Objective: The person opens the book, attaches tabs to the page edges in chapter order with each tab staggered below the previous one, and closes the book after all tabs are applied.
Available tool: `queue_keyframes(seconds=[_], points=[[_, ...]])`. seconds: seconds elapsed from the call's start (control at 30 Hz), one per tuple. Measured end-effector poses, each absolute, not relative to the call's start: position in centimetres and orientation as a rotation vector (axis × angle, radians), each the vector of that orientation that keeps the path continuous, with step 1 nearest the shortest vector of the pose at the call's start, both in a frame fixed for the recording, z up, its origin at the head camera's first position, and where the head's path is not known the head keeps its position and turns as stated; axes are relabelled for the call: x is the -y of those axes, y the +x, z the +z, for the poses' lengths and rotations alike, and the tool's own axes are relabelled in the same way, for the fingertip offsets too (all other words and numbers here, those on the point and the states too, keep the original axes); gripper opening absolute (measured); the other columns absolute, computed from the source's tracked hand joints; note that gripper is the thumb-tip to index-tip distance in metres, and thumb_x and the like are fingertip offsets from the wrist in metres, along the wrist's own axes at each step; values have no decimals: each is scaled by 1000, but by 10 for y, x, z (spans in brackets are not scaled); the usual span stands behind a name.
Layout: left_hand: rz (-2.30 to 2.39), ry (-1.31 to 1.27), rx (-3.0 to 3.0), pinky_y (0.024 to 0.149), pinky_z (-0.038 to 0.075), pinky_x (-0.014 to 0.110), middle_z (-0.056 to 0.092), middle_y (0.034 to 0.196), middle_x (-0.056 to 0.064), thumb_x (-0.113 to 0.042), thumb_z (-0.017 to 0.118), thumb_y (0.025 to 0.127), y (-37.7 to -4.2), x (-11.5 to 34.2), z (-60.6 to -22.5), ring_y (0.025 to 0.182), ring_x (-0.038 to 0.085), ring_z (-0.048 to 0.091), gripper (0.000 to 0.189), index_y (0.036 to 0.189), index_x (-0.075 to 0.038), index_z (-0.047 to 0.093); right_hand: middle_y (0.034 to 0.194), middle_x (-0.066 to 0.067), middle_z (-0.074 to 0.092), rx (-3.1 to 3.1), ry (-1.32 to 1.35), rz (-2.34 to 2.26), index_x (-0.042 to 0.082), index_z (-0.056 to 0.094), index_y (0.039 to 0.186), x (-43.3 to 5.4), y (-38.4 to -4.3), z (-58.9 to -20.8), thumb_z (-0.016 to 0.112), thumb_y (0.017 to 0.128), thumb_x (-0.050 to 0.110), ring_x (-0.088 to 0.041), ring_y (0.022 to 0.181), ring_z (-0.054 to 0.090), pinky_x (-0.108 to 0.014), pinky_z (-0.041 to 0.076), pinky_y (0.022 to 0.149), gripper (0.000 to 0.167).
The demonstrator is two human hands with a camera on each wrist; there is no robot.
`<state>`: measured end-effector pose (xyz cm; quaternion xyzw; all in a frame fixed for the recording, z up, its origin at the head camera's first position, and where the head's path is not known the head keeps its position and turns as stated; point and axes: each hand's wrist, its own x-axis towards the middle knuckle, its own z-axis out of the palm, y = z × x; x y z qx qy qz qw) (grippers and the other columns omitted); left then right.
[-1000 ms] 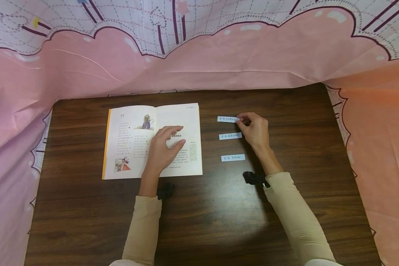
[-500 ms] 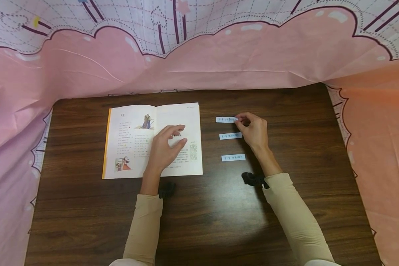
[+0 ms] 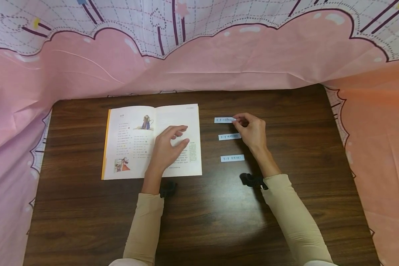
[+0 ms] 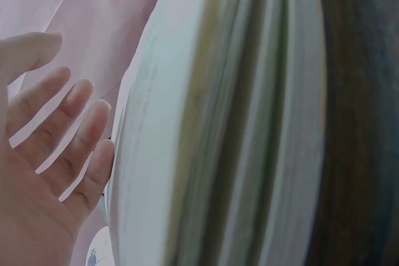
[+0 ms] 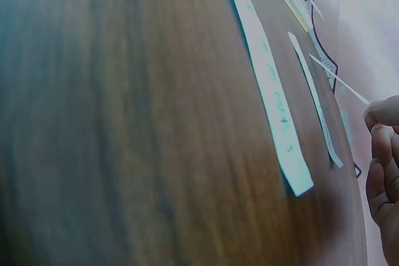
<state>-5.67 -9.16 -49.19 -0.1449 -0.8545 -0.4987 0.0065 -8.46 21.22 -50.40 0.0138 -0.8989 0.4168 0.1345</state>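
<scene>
Dark brown wood grain, with a soft glare toward the near edge, covers the tabletop (image 3: 193, 221), and pink, cloud-patterned fabric (image 3: 199, 61) hangs in folds beyond its far edge. An open book (image 3: 141, 142) lies left of centre, nearer the far edge than the near one, its smooth white pages printed with text and small coloured pictures, a yellow-orange border along its left side. To its right are three narrow, pale blue paper strips bearing handwriting: the far strip (image 3: 222, 120), the middle strip (image 3: 228, 137) and the near strip (image 3: 232, 158), roughly in a column.

The right hand (image 3: 254, 131) pinches the far strip's right end between thumb and fingers; the right wrist view shows it almost edge-on, and whether its free end touches the wood I cannot tell. The other two lie flat, just beside that hand's wrist side. The left hand (image 3: 167, 149), well apart from the right, is over the book, fingers gently bent, thumb spread away, gripping nothing.
</scene>
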Motion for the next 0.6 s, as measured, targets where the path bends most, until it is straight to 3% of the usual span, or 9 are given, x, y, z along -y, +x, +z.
queue_keyframes(seconds=[0.37, 0.6], points=[[-1593, -495, 2659, 88, 55, 32, 66, 122, 0, -16, 75, 90, -61, 87, -494, 105, 14, 65, 42, 130, -14, 64, 79, -3, 70, 2555, 70, 1259, 6, 76, 93, -208, -83, -502, 76, 86, 8, -11, 70, 63, -16, 46, 64, 7], [-1588, -516, 2648, 89, 54, 30, 66, 121, 1, -15, 74, 90, -64, 84, -495, 104, 14, 65, 41, 130, -13, 64, 81, -4, 70, 2559, 110, 1236, 5, 76, 93, -204, -84, -500, 76, 86, 7, -11, 72, 63, -20, 48, 66, 7]])
